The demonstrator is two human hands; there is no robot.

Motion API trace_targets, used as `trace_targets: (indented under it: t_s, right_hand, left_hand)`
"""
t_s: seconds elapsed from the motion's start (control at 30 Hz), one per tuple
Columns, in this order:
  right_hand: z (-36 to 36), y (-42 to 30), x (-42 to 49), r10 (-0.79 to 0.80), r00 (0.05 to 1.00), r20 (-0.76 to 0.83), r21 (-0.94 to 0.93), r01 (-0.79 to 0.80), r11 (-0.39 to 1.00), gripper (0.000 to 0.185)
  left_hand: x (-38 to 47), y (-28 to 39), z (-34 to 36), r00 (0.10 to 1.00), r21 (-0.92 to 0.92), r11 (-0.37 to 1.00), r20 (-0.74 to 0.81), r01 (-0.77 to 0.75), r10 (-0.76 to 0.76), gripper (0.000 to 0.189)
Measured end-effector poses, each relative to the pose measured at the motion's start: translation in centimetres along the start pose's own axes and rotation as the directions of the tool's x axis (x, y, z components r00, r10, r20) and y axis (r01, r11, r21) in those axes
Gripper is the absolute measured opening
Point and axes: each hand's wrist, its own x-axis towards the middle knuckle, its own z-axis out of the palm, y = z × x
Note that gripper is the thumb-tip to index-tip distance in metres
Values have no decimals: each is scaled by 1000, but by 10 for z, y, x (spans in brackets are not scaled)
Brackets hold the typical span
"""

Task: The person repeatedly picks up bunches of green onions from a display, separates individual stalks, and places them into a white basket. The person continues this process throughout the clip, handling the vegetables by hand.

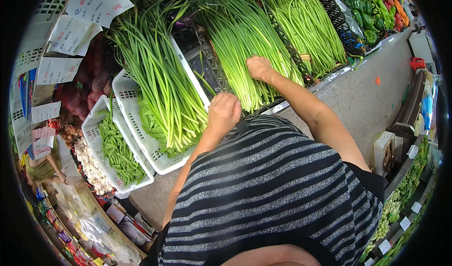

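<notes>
My left hand (224, 113) has curled fingers and rests near the front end of a white plastic crate (189, 76), close to my waist; whether it grips anything is hidden. My right hand (259, 68) lies with bent fingers on a thick row of garlic chives or similar green stems (243, 47); its fingertips are hidden, so a grip cannot be made out. Long green garlic scapes (166, 93) lie across the white crate, over some leafy greens (152, 121). Further right are long green beans (303, 29), some tied with a band (304, 57).
Left of the scapes stands a smaller white basket of green pods (120, 149), beside garlic bulbs (92, 163) and purplish-red vegetables (83, 89) under price cards. Green peppers (363, 15) fill the far right of the stand. Another person (46, 167) is at the left. Shelves of vegetables (406, 191) line the right.
</notes>
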Motion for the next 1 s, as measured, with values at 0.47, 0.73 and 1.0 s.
trace_targets:
  t_s: [0.47,0.73,1.0]
  right_hand:
    - [-79,-62,-29,-276,961,15,990,24,138,7]
    - [-40,-99,-13,-188,975,-119,907,184,379,19]
    - [-40,-108,-30,-225,938,-264,687,347,639,17]
  left_hand:
    - [-1,0,0,1000,-34,999,-3,20,-20,4]
    - [0,-1,0,999,-14,1000,-37,2,-2,7]
    - [-3,-1,3,998,12,998,-31,63,-63,6]
